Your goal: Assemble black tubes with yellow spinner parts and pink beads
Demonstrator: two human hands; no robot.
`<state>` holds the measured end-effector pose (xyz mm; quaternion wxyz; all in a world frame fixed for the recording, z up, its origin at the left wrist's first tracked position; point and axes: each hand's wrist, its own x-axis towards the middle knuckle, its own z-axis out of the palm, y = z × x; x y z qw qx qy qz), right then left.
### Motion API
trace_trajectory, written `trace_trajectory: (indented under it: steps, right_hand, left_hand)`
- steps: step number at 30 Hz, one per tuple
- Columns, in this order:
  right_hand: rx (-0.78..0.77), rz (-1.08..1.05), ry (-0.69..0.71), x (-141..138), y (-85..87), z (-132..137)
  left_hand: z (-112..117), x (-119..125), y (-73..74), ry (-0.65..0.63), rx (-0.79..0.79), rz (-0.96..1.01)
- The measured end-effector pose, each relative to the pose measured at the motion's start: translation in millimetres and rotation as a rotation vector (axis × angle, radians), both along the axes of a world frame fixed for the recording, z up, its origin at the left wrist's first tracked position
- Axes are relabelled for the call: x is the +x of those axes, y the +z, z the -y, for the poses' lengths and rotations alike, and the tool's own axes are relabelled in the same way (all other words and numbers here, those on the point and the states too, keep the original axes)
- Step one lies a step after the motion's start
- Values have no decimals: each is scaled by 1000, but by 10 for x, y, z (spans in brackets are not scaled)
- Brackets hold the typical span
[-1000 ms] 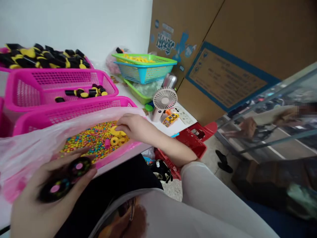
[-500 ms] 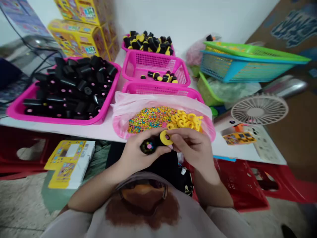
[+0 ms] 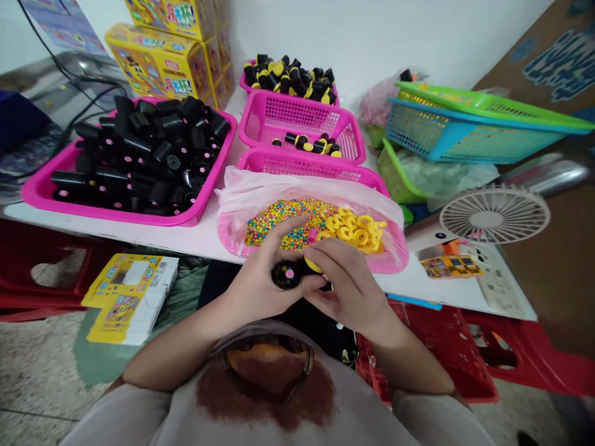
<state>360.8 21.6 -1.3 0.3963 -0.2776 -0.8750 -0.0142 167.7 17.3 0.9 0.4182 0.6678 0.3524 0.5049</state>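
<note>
In the head view, my left hand holds a small black cup with a pink dot at its centre and coloured specks around it. Its index finger is raised and its thumb presses from below. My right hand has closed its fingers over a yellow ring on a black piece beside the cup, mostly hidden by the fingers. Just beyond the hands, a pink basket lined with a plastic bag holds small coloured beads, yellow rings and a small pink piece.
At left a pink basket is heaped with black cups. Behind, a pink basket holds several black-and-yellow pieces, and another is piled with them. Yellow boxes, green and blue baskets and a fan stand around.
My right fingers have closed over the yellow ring, covering much of it. My left index finger has lifted away from the black cup. The view has shifted slightly.
</note>
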Motion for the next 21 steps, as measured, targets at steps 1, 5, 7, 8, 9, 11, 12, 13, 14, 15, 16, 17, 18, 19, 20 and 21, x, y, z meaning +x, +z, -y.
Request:
trace_trajectory:
  steps: [1,5,7,8,9,11,12,13,14,15,16,17,18,19,20,21]
  right_hand:
    - [10,14,19,13,2,-9]
    - [53,89,75,89,60,-17]
    - [70,122,82,122,112,-2]
    - [80,128,86,136,136,8]
    - [86,131,88,148,155,18]
    - [88,135,83,170,176,34]
    - [85,139,78,181,177,39]
    - [84,143,74,192,173,41]
    - [83,144,68,201,166,40]
    - [87,136,66,206,157,36]
    - [88,120,61,207,147,31]
    - [85,100,55,202,137,26]
    - [76,82,46,192,128,23]
    - [65,70,35,177,121,21]
    - [56,62,23,159,115,23]
    - [54,60,12,141,110,27]
  left_hand:
    - [4,0,10,-23,-11,0]
    - [35,10,45,-69,-47,42]
    - [44,19,49,-97,-49,47]
    - [45,23,47,-119,-50,36]
    - [45,27,46,-143,-49,24]
    - [40,35,44,-181,-45,10]
    - [38,40,46,-193,-45,12]
    - [36,45,50,-200,-43,18]
    - [34,51,55,-199,-42,22]
    - [32,57,60,-191,-42,25]
    - [27,63,65,-176,-44,25]
    - [22,69,67,-161,-45,25]
    - [15,75,68,-149,-44,24]
    - [7,81,66,-142,-36,24]
    - [1,86,63,-142,-21,25]
    - [-4,89,58,-150,-2,24]
